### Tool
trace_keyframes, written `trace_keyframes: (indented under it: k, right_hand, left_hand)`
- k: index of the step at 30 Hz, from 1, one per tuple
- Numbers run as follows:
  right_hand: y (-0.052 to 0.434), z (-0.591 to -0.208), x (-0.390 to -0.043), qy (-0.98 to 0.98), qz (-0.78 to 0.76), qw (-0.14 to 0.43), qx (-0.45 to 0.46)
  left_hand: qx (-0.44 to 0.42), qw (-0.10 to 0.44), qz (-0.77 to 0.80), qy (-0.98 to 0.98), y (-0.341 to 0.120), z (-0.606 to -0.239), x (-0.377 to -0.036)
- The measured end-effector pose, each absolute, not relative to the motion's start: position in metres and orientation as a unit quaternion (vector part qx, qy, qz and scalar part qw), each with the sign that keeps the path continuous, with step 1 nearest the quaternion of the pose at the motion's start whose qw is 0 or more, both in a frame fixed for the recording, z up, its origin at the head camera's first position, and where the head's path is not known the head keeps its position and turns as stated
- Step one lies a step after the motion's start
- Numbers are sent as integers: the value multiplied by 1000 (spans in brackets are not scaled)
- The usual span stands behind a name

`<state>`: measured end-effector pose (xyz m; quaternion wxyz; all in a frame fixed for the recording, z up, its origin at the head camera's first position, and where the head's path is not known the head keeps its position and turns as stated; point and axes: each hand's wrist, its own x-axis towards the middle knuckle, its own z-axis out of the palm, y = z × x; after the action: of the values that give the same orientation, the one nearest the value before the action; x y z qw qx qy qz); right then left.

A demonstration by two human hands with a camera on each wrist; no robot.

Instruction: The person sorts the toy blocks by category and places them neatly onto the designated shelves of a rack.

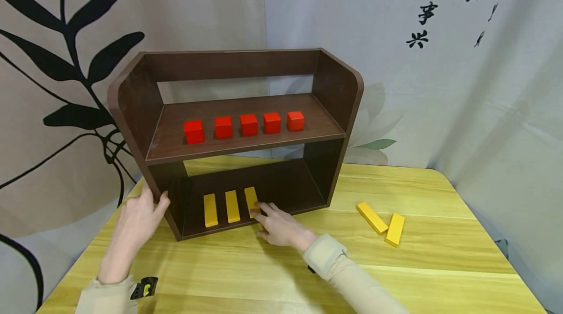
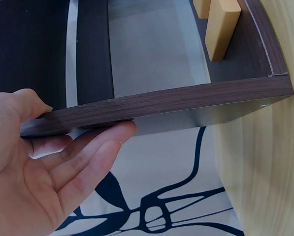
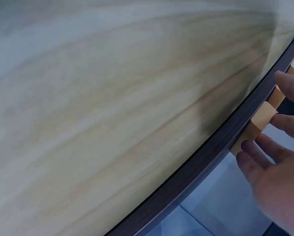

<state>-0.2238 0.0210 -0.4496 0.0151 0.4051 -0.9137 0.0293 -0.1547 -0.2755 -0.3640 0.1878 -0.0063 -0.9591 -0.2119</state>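
Left hand: the left hand (image 1: 140,216) is on the shelf unit's (image 1: 132,108) left side panel near its foot, thumb on one face and straight fingers (image 2: 95,147) on the other, steadying the board's edge rather than clenching it.
Shelf unit: dark brown, standing upright on the yellow tabletop (image 1: 440,260); five red cubes (image 1: 249,124) sit in a row on its upper shelf.
Lower shelf: three yellow blocks (image 1: 231,206) lie flat side by side, long axes running front to back, ends pointing at the person.
Right hand: the right hand (image 1: 281,226) is at the front lip of the lower shelf, fingers extended and loosely spread, fingertips on the near end of the rightmost shelved block (image 1: 251,201); it touches, it doesn't wrap.
Key relation: that block lies straight ahead of the right fingertips, lengthwise along the reach, so this hand is plainly the nearer one.
Loose blocks: two more yellow blocks (image 1: 381,222) rest on the tabletop well off to the right of the unit, meeting at an angle, nearer the right hand than the left.
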Motion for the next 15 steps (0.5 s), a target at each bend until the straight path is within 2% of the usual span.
trace_keyframes:
  k: [15]
  right_hand:
    - [21, -450, -222, -918, 43, 3, 394]
  left_hand:
    - [-5, 185, -211, -960, -276, -365, -155]
